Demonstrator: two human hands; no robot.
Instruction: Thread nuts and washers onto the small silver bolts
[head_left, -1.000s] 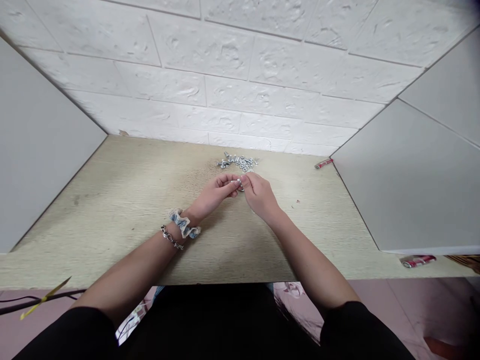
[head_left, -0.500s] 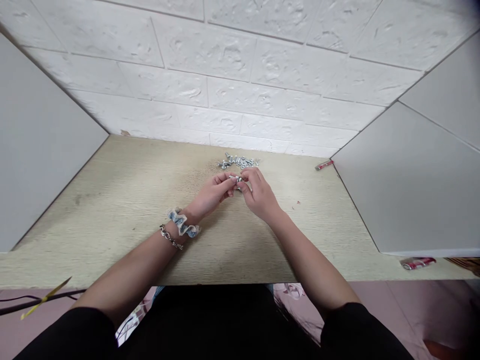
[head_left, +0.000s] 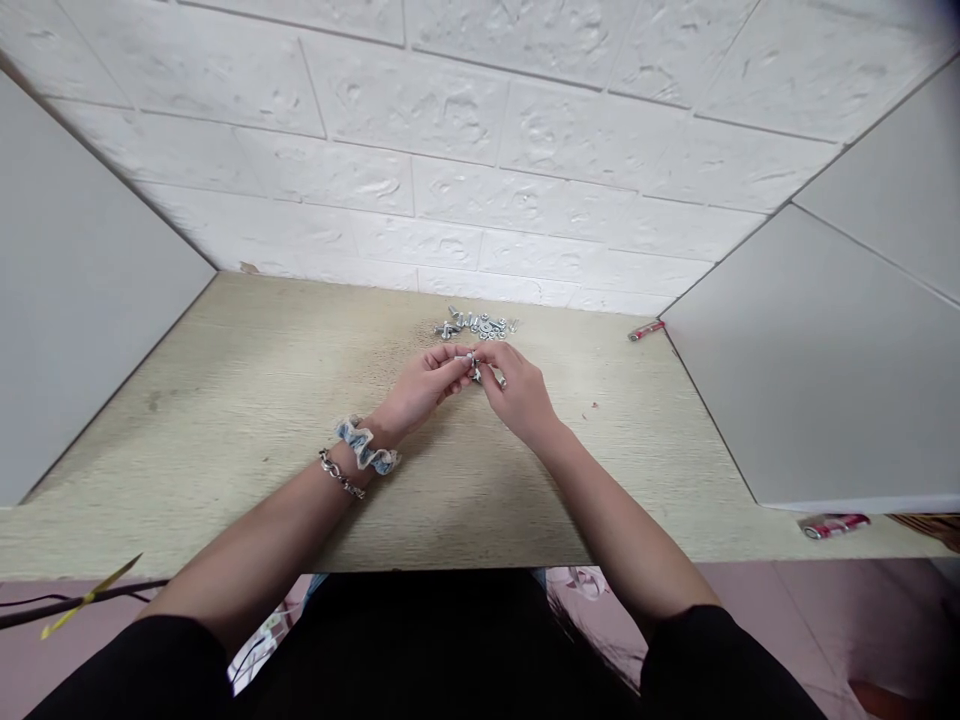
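Observation:
Both hands meet over the middle of the board, just in front of a pile of loose hardware. My left hand point(head_left: 424, 390) is closed in a pinch on a small silver bolt point(head_left: 471, 359), mostly covered by the fingertips. Against the bolt's near end, my right hand point(head_left: 519, 388) has thumb and forefinger pressed together; the tiny part between them is too hidden to name. Another bit of shiny metal point(head_left: 503, 381) shows by the right hand's fingers. Behind the fingertips lie several silver bolts point(head_left: 448, 329), with nuts and washers point(head_left: 489, 327) to their right.
A white brick-patterned wall point(head_left: 450, 200) closes off the back of the pale wooden tabletop point(head_left: 262, 400). Grey panels stand at left point(head_left: 90, 290) and right point(head_left: 817, 370). One red battery point(head_left: 646, 331) lies by the right panel, another point(head_left: 834, 526) near the front edge.
My right hand's fingers have shifted slightly left and closed in on the left fingertips. A shiny metal bit now shows by the right fingers. The pile stays as it was.

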